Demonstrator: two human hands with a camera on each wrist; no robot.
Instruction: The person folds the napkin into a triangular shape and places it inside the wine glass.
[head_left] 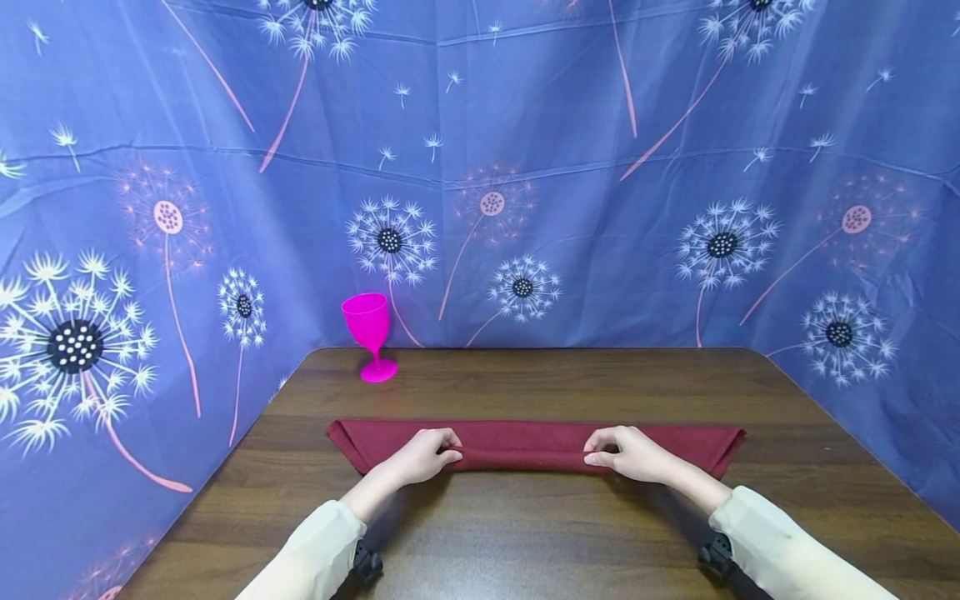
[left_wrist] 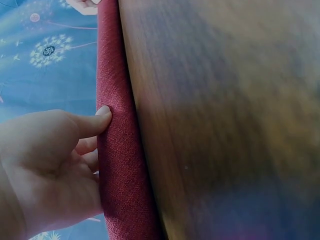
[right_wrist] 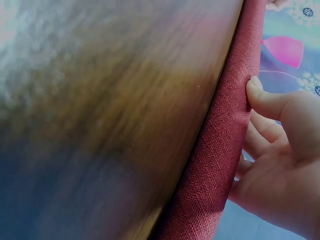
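"Stretching out below the head camera, the brown wood-grain table [head_left: 525,387] runs back to a straight far edge with two rounded corners."

"And the room around it?"

"A blue fabric backdrop [head_left: 585,250] hangs behind that edge and along both sides, creased in horizontal lines and printed with white and pink dandelions."

"What lies on the wood?"

"A dark red cloth [head_left: 525,436], about midway between the left and right edges, its length parallel to the far edge. It's folded into a long trapezoid, wider on the far side. Up close the weave looks coarse, and the near border is rounded like a roll."

"How are the fingers?"

"The left hand [head_left: 423,457] pinches that near border, thumb on the near face, fingers curled behind. The right hand [head_left: 633,452] does the same, closer to the table's right edge."

"Other things about?"

"A bright pink goblet [head_left: 367,323] stands upright near the far left corner, beyond the cloth and apart from it."

"Anything blocking the view?"

"The hands hide short stretches of the border. Behind them come pale sleeves [head_left: 315,542], with black devices [head_left: 366,563] beside the cuffs."
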